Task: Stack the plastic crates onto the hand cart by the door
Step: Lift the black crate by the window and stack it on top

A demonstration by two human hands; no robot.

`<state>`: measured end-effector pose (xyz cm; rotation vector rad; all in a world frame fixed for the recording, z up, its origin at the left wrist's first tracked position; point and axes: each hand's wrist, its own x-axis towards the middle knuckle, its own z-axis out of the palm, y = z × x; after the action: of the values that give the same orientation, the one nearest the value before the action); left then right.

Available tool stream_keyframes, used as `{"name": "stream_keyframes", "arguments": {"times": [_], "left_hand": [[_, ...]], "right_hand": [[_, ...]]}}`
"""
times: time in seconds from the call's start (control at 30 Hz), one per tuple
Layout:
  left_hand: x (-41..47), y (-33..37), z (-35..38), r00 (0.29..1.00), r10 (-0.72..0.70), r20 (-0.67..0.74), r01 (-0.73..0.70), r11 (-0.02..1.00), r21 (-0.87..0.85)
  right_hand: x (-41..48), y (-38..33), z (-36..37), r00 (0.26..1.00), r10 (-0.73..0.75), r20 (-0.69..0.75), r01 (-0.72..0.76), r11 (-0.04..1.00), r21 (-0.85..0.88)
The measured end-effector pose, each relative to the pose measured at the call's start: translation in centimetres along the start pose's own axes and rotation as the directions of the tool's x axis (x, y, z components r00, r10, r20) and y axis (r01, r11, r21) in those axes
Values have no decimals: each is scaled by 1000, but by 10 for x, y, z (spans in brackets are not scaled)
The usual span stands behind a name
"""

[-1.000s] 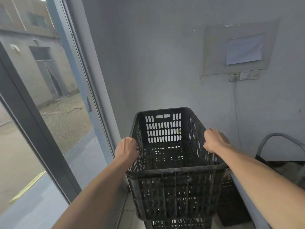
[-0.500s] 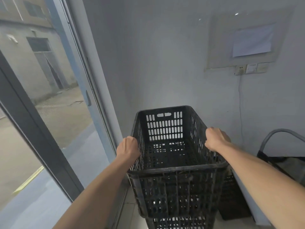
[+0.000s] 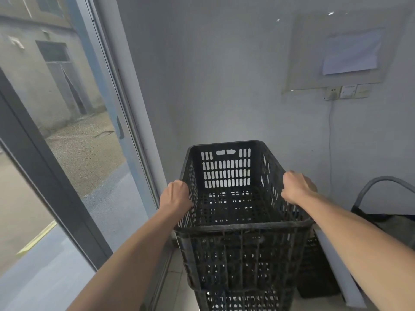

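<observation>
Just right of the glass door (image 3: 89,142), the black crate (image 3: 242,254) sits open side up on a lower crate (image 3: 244,299), its long axis running away from the person, parallel to the door. Both the left hand (image 3: 177,194) and the right hand (image 3: 296,187) curl tightly over a long rim. Likely step: seating it; next, square it level, then release.

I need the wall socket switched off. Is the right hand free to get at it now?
Probably not yet: the right hand grips the top crate's rim. Nothing stands between it and the wall socket, so it likely could once it lets go.
</observation>
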<state>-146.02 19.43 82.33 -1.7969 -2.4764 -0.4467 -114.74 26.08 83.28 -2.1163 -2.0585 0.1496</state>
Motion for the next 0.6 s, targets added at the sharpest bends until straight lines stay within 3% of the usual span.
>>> {"name": "stream_keyframes", "arguments": {"times": [0.6], "left_hand": [[13, 4, 10, 1000, 1, 14, -1, 1000, 4]], "right_hand": [[15, 4, 8, 1000, 10, -6, -10, 1000, -24]]}}
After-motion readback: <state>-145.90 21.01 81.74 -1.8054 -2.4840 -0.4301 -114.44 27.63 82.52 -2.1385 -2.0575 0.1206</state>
